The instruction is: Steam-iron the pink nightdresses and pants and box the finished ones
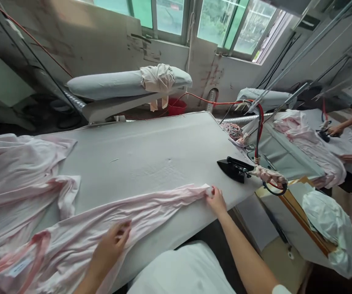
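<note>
A pale pink shirt point(102, 222) lies across the ironing table point(151, 151), one long sleeve stretched toward the right. My right hand point(217, 201) pinches the cuff end of that sleeve between thumb and fingers. Over the upper part of the sleeve is my left hand point(113, 243), its fingers loosely curved and apart from the thumb, holding nothing. The shirt's darker pink neckband point(39, 249), with a white label, shows at the lower left. A black iron point(235, 168) rests on the table to the right of my right hand, its handle end wrapped in cloth.
A padded sleeve board point(108, 85) with bunched cloth stands behind the table. Red and black hoses point(259, 130) rise from the iron. On the right, a co-worker's hand point(335, 130) holds another iron over pink garments point(310, 143). A red bucket point(177, 107) sits below the windows.
</note>
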The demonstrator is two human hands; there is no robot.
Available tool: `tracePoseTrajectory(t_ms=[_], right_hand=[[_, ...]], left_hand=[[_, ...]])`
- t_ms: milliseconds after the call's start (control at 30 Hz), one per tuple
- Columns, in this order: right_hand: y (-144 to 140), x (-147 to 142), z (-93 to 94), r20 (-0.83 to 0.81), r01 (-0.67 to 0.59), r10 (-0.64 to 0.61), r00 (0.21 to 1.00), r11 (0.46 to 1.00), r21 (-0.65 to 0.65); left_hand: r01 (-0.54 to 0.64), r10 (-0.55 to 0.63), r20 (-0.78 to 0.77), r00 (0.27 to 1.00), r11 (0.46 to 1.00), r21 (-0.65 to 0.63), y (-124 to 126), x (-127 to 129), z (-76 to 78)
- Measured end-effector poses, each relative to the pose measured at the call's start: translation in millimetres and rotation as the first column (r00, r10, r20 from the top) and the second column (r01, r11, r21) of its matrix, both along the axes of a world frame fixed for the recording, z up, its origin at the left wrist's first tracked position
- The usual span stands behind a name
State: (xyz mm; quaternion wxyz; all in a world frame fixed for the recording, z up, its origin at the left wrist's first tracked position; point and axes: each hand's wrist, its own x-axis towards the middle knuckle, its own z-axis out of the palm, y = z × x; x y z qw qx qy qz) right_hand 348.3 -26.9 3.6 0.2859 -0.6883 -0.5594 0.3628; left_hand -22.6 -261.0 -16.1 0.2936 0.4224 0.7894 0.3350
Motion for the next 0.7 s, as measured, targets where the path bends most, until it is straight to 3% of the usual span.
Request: tracePoseTrajectory(t_ms=[67, 167, 233, 333, 367, 433, 500, 567, 633, 700], right_hand=[[20.6, -8.2, 6.4, 0.109, -0.172, 0.176, 0.978, 0.984, -0.042], [57.9, -16.2, 18.6, 0.032, -0.254, 0.257, 0.966, 0.965, -0.066], [78.0, -18.2, 22.2, -0.010, -0.241, 0.240, 0.971, 0.969, -0.059], [88.7, -16.6, 21.5, -0.054, -0.163, 0.158, 0.986, 0.983, -0.086], [86.9, -16.3, 21.8, -0.070, -0.135, 0.128, 0.989, 0.985, -0.106], [78.7, -20.6, 27.8, -0.115, -0.101, 0.084, 0.990, 0.985, -0.143], [69.0, -33.7, 43.4, -0.175, -0.110, 0.081, 0.981, 0.981, -0.163], [61.6, -53.0, 66.6, -0.296, -0.187, 0.144, 0.944, 0.975, -0.122], [56.7, -70.7, 88.6, -0.497, -0.310, 0.267, 0.826, 0.951, -0.004], [50.5, -78.4, 99.0, -0.617, -0.343, 0.334, 0.712, 0.933, 0.108]], left_hand=[[0.081, -0.077, -0.087, 0.993, 0.996, 0.039, 53.6, 27.7, 3.3], [0.083, -0.075, -0.265, 0.961, 0.996, 0.019, 102.3, 58.5, 10.1], [-0.029, 0.029, -0.329, 0.944, 1.000, 0.005, 108.5, 71.0, 14.7], [-0.201, 0.235, -0.366, 0.900, 0.971, 0.127, 95.4, 89.1, 22.5], [-0.184, 0.233, -0.356, 0.905, 0.969, 0.167, 91.2, 97.6, 25.4], [-0.038, 0.099, -0.314, 0.944, 0.980, 0.194, 91.4, 120.0, 31.9], [0.135, -0.077, -0.273, 0.959, 0.970, 0.202, 106.2, 144.7, 40.5], [0.203, -0.149, -0.237, 0.960, 0.953, 0.223, 131.0, 159.8, 52.6], [0.136, -0.100, -0.154, 0.983, 0.958, 0.252, 153.9, 153.0, 66.0], [-0.031, 0.041, -0.034, 0.999, 0.966, 0.256, 163.7, 122.5, 75.5]])
